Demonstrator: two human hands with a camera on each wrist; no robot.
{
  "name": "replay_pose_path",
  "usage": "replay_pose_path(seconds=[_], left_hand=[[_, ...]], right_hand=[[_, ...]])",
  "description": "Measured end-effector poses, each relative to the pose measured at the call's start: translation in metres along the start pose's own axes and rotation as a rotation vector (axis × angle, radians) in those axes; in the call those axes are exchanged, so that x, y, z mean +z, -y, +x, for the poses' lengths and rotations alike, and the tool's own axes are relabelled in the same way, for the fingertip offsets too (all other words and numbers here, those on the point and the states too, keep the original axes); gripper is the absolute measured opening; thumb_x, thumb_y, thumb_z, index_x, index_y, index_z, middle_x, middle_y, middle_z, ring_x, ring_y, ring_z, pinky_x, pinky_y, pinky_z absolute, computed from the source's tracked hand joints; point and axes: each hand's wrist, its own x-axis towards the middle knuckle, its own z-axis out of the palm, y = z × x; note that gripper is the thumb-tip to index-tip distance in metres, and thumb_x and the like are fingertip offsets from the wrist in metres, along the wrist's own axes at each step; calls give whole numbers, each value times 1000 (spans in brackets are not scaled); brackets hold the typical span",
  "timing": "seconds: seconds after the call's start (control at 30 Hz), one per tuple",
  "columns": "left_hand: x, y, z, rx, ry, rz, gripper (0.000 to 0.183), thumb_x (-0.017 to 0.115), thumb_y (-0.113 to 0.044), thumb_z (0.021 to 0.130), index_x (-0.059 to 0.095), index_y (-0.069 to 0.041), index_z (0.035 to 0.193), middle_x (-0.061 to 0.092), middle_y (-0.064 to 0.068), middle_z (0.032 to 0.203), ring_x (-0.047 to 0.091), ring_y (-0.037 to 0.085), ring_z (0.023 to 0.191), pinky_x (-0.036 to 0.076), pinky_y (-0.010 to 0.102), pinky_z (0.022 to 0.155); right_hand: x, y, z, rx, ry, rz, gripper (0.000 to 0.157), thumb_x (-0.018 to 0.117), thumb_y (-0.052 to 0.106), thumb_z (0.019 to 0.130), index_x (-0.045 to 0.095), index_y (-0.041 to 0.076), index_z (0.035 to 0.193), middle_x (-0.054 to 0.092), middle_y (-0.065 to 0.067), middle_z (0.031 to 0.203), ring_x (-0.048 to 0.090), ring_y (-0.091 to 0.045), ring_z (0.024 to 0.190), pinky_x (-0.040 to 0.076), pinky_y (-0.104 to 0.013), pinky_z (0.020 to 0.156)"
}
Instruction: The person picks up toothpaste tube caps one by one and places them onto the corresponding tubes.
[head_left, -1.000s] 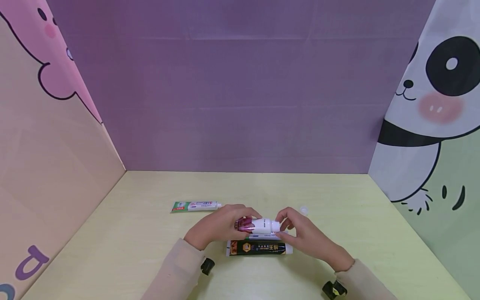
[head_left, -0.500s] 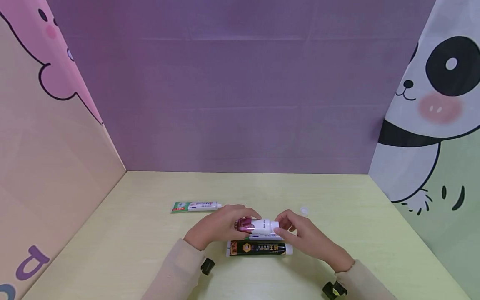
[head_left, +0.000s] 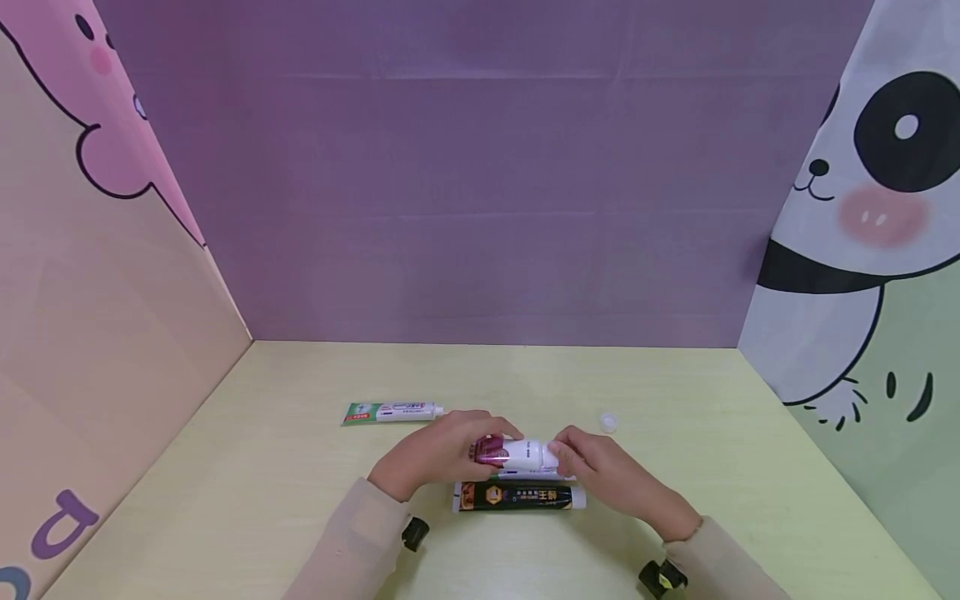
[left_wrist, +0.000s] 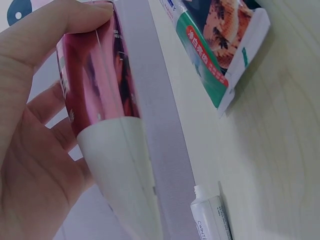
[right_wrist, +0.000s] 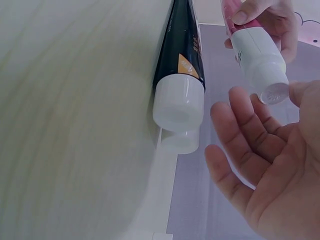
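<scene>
Magenta-and-white tube (head_left: 517, 452) lies across the middle of the scene, raised off the table (head_left: 225, 500), its magenta end to the left and its white cap (right_wrist: 274, 89) to the right. Left hand (head_left: 448, 446) grips the magenta end from the left, thumb on the near side, fingers on the far side. Right hand (head_left: 617, 477) is at the opposite end, thumb and index finger pinching the cap, other fingers loosely bent and spread below it. A white-and-green tube (head_left: 534, 476) lies just to the near side of the held tube and partly hidden by it; a black tube (head_left: 521, 497) lies nearer again, alongside. A green-and-white tube (head_left: 393, 412) rests far left of the held one, nozzle bare. A small whitish disc (head_left: 608, 422) sits on the far side of the right hand.
</scene>
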Motion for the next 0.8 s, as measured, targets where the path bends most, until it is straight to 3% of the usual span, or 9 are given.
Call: replay_pose_path(seconds=[0.27,0.47,0.63,0.8], left_hand=[[-1,-3,1,-3,0,-7,43,77,-9,85,67,-22,125,63,-7,101,55,8,83,50,20,72],[-1,-4,1,-1,6,-11,42,77,-10,85,67,-21,125,63,-7,101,55,8,82,50,20,71],[-2,-3,2,9,0,6,40,77,-11,86,67,-19,125,62,-7,99,54,8,81,50,20,70],[-2,-2,2,0,5,26,40,78,-14,87,67,-20,125,63,-8,101,54,8,83,50,20,72]], right_hand=[[-1,3,0,8,-38,-29,39,39,31,110,60,12,83,61,5,74,55,-9,71,47,-30,67],[-2,2,-1,-7,-51,9,39,40,30,110,61,14,81,62,2,76,57,-13,71,48,-29,66],[-5,3,-2,-7,-53,9,34,41,30,109,62,16,86,61,2,79,58,-14,75,48,-29,67],[-8,4,-4,-13,-54,6,24,46,30,108,64,15,104,60,1,85,54,-13,79,45,-29,68]])
